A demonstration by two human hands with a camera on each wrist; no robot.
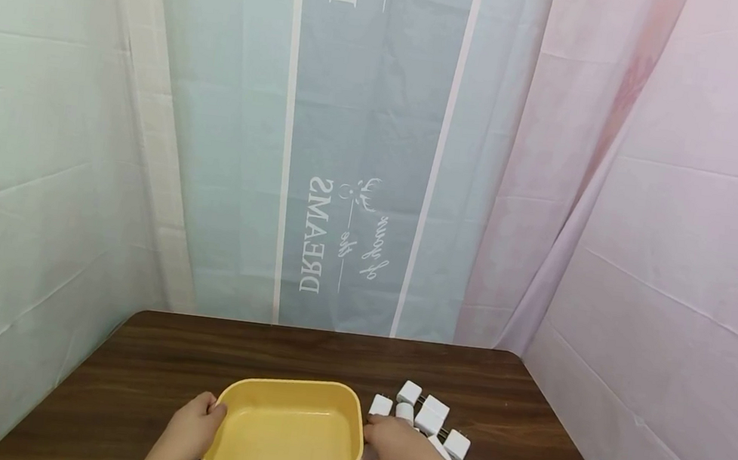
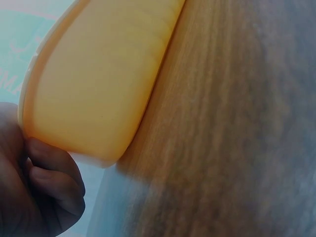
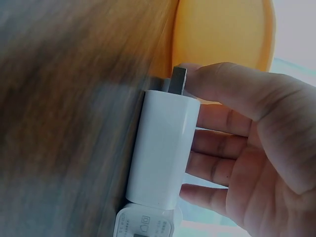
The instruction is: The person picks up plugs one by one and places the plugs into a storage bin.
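Note:
A yellow plastic tub point(image 1: 287, 433) stands empty on the dark wooden table point(image 1: 327, 354), near its front edge. My left hand point(image 1: 210, 413) grips the tub's left rim; the left wrist view shows its fingers point(image 2: 49, 173) curled under the yellow tub's lip point(image 2: 98, 84). To the right of the tub lies a pile of several white plug chargers point(image 1: 430, 415). My right hand point(image 1: 379, 451) rests on the pile. In the right wrist view this hand point(image 3: 197, 138) pinches one white charger point(image 3: 163, 158), thumb at its metal prongs, fingers behind its body, with the tub point(image 3: 222, 44) beyond.
Another charger with a printed label point(image 3: 148, 224) lies against the held one. Pale curtains hang close round the table's back and sides, one with printed lettering point(image 1: 341, 234). Bare wood stretches behind the tub.

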